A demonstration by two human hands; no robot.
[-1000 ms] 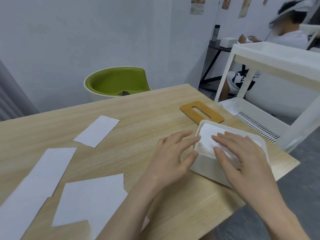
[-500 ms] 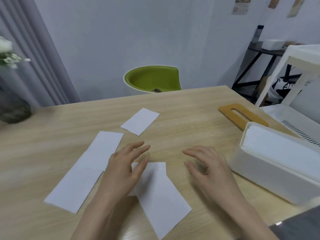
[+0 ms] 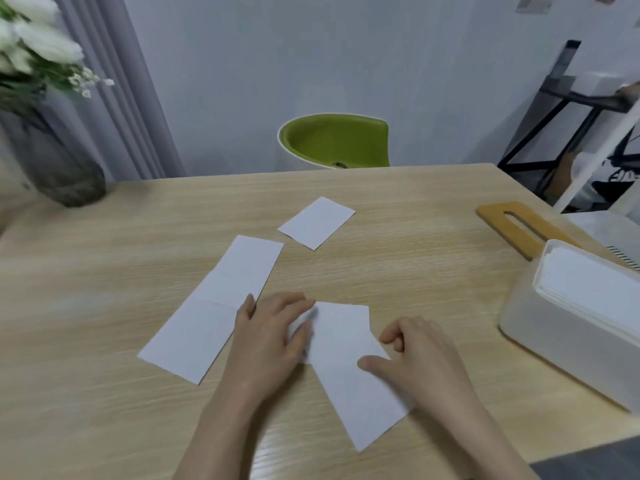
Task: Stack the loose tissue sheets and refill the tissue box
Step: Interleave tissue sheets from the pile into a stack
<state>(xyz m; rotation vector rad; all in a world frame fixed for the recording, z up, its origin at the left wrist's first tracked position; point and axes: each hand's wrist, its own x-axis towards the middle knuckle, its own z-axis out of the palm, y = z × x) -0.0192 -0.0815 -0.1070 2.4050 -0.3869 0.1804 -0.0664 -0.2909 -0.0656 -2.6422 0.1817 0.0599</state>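
Three white tissue sheets lie loose on the wooden table. The nearest sheet sits between my hands. My left hand rests on its upper left corner, fingers spread and flat. My right hand touches its right edge with the thumb on the paper and the fingers curled. A long sheet lies to the left, a small one farther back. The white tissue box stands open at the right, filled with stacked tissues. Its wooden slotted lid lies behind it.
A dark glass vase with white flowers stands at the table's far left corner. A green chair is behind the far edge. A white cart and a black rack stand to the right of the table.
Both hands left the tissue box and swung left across the table. They now sit on the nearest loose sheet. The view turned left with them.
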